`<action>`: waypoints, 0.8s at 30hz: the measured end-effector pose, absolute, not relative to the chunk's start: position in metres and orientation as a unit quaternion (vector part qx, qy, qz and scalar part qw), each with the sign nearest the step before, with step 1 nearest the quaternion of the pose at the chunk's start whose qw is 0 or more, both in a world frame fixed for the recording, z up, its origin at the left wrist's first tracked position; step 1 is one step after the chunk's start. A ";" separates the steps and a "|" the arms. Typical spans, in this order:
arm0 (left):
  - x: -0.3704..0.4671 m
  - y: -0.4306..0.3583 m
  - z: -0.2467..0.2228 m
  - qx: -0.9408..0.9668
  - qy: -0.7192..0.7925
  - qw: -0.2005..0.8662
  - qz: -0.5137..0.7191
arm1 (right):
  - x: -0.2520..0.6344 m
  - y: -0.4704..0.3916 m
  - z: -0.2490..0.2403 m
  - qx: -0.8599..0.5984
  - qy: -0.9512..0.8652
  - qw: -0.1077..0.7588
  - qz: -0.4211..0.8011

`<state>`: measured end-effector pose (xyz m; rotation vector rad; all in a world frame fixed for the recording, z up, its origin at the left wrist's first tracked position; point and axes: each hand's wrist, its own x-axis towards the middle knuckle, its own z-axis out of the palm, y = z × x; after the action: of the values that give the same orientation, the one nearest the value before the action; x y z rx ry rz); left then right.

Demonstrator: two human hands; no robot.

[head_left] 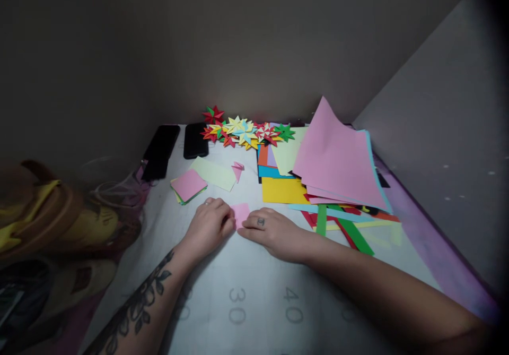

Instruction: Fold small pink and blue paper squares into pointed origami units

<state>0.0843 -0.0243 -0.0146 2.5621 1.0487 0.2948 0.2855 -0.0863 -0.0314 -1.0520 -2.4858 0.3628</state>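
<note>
A small pink paper (240,213) lies on the white mat between my hands. My left hand (209,224) is closed at the paper's left edge, fingers curled and thumb tip against it. From the right, my right hand (274,231) presses its fingers together on the paper's lower right part. Just beyond, a folded pink piece (237,170) rests beside a pale green strip (214,173). A stack of small squares with a pink one on top (189,185) sits to the left of the strip.
Folded paper stars (244,131) line the back edge. Two black phones (195,140) lie back left. Large pink sheets (338,158), a yellow sheet (283,190) and green strips (356,236) cover the right side. A clear plastic item (119,185) is at the left edge.
</note>
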 end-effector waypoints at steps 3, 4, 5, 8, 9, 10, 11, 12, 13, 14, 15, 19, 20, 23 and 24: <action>0.085 -0.025 -0.014 0.905 0.374 0.173 0.103 | 0.286 -0.085 -0.032 -0.354 -0.914 0.168 0.102; 0.086 -0.025 -0.013 0.905 0.375 0.172 0.102 | 0.286 -0.085 -0.032 -0.353 -0.916 0.163 0.098; 0.086 -0.025 -0.013 0.905 0.377 0.171 0.101 | 0.287 -0.085 -0.032 -0.352 -0.917 0.160 0.096; 0.088 -0.025 -0.012 0.904 0.382 0.168 0.093 | 0.287 -0.085 -0.031 -0.357 -0.917 0.150 0.094; 0.088 -0.025 -0.012 0.903 0.384 0.167 0.091 | 0.286 -0.085 -0.031 -0.361 -0.917 0.144 0.093; 0.088 -0.026 -0.012 0.903 0.386 0.167 0.090 | 0.286 -0.086 -0.030 -0.364 -0.916 0.137 0.094; 0.089 -0.026 -0.012 0.902 0.389 0.166 0.089 | 0.286 -0.086 -0.029 -0.367 -0.916 0.131 0.095; 0.089 -0.026 -0.012 0.900 0.394 0.165 0.087 | 0.286 -0.086 -0.029 -0.369 -0.916 0.125 0.097; 0.089 -0.027 -0.013 0.897 0.401 0.164 0.087 | 0.285 -0.087 -0.029 -0.370 -0.916 0.122 0.098; 0.089 -0.027 -0.013 0.893 0.409 0.165 0.088 | 0.284 -0.087 -0.030 -0.371 -0.915 0.120 0.099; 0.089 -0.028 -0.013 0.888 0.419 0.168 0.091 | 0.281 -0.087 -0.030 -0.375 -0.914 0.119 0.098; 0.085 -0.026 -0.014 0.870 0.438 0.195 0.110 | 0.267 -0.088 -0.032 -0.429 -0.895 0.100 0.077; 0.084 -0.026 -0.014 0.869 0.436 0.203 0.114 | 0.264 -0.089 -0.032 -0.444 -0.888 0.091 0.074; 0.081 -0.023 -0.016 0.870 0.424 0.218 0.124 | 0.258 -0.090 -0.029 -0.460 -0.881 0.082 0.073; 0.080 -0.022 -0.016 0.871 0.420 0.220 0.129 | 0.259 -0.092 -0.028 -0.458 -0.881 0.087 0.073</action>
<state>0.0799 -0.0224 -0.0163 2.4074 1.1626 0.3561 0.2594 -0.0915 -0.0276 -1.3650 -2.6248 0.2181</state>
